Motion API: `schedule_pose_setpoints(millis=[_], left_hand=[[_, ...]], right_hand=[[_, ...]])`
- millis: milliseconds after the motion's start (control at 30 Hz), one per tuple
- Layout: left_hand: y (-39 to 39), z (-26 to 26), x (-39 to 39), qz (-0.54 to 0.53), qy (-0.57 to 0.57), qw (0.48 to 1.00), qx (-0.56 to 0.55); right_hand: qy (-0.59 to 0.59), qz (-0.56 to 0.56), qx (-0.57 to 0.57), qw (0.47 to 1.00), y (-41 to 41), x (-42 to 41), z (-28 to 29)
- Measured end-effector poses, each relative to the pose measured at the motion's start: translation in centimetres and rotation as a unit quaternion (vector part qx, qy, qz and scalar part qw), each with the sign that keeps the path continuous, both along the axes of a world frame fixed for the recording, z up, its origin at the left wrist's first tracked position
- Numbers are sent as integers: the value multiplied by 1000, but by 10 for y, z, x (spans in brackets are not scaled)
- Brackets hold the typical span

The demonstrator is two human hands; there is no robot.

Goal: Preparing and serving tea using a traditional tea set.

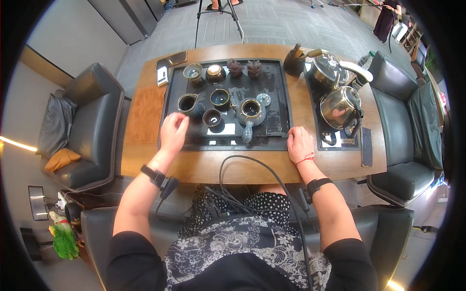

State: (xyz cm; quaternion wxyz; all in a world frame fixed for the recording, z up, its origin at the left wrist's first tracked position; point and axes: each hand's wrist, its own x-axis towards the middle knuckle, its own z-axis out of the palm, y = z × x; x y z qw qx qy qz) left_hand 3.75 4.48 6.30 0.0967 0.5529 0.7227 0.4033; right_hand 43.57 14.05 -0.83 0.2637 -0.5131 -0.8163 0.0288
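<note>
My left hand (pixel 175 128) is over the near left of the black tea tray (pixel 251 148), its fingers just below a glazed pitcher (pixel 196 108); whether it touches the pitcher I cannot tell. My right hand (pixel 300 142) rests at the tray's near right edge, fingers loosely curled, with nothing seen in it. Between them stand a dark small cup (pixel 212 118), a blue-glazed cup (pixel 220 98) and a side-handled teapot (pixel 251 115). The teapot is uncovered, and a round lid (pixel 263 99) lies behind it to the right. Farther back are a glazed bowl (pixel 193 71), an upturned-looking cup (pixel 215 74) and two dark figurines (pixel 235 68).
At the right, a glass kettle (pixel 338 109) and a lidded pot (pixel 325 67) stand on a black heating base. A tool holder (pixel 294 64) is beside the tray. A brown cloth (pixel 145 116) lies left. A black cable (pixel 255 159) loops over the table's front edge.
</note>
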Motion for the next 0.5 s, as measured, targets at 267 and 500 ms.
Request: schedule_pose_setpoints(millis=[267, 500], left_hand=[[-57, -51, -31, 69, 83, 993, -48], [-53, -54, -25, 52, 148, 985, -71]], right_hand=[[-4, 10, 9, 1000, 2, 3, 0], [4, 17, 8, 1000, 0, 4, 3]])
